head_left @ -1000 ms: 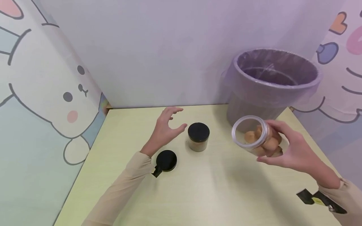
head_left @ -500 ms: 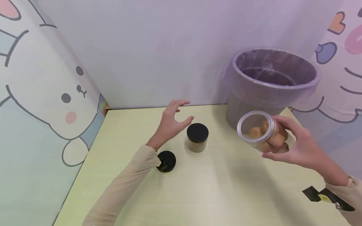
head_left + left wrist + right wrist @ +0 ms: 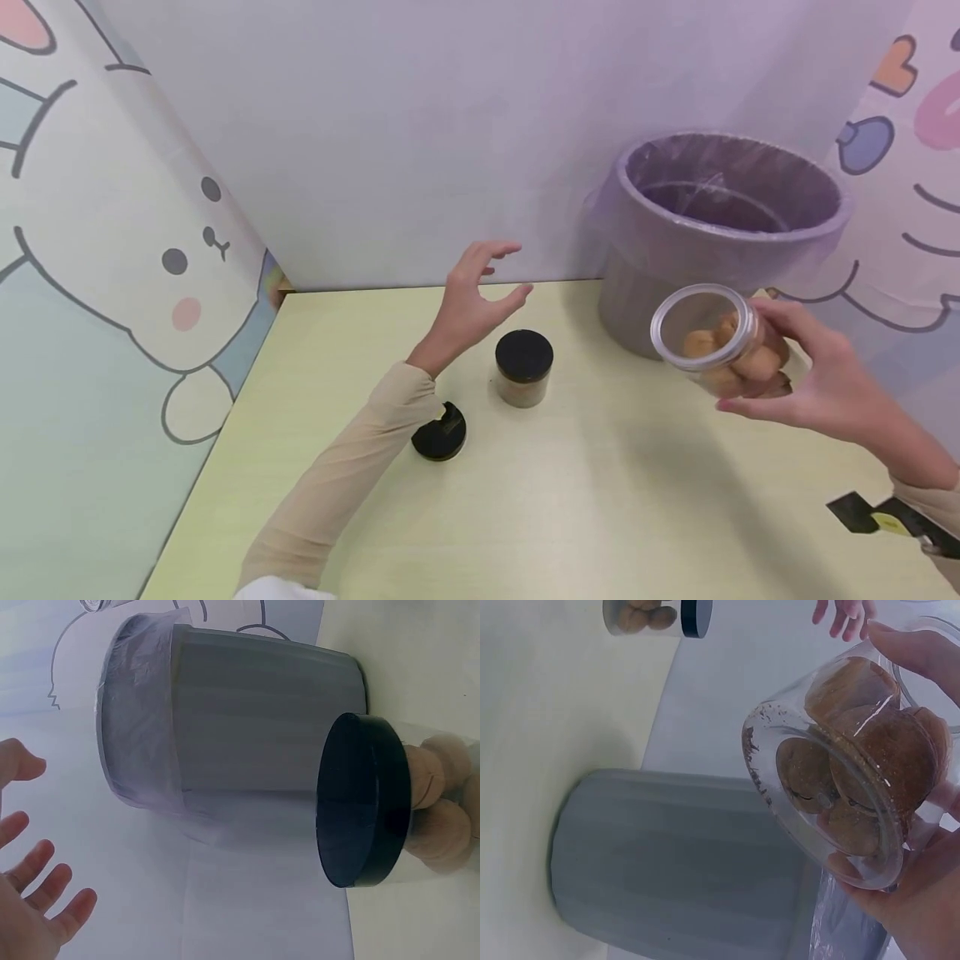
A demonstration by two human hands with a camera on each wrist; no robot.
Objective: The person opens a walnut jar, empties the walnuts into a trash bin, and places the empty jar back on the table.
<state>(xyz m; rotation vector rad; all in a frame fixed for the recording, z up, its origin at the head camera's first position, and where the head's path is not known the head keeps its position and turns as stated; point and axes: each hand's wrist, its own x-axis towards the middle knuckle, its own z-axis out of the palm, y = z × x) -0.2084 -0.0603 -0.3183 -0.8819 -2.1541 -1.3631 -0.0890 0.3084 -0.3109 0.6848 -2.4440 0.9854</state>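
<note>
My right hand (image 3: 806,379) grips a clear lidless jar (image 3: 716,340) of round brown cookies, tipped with its mouth toward the left, held in the air just in front of the grey bin (image 3: 723,225). The right wrist view shows the jar (image 3: 855,791) and its cookies close up. My left hand (image 3: 476,296) hovers open above the table, fingers spread, behind and left of a closed jar with a black lid (image 3: 523,367). That closed jar (image 3: 390,802) also holds cookies. A loose black lid (image 3: 440,433) lies on the table beside my left forearm.
The bin (image 3: 225,742) is lined with a thin plastic bag and stands at the back right corner of the pale yellow table (image 3: 562,517). Cartoon-printed walls close in the left, back and right sides.
My right hand has carried the open jar up and to the right, closer to the bin. My left hand has risen and moved right and away from me, staying open.
</note>
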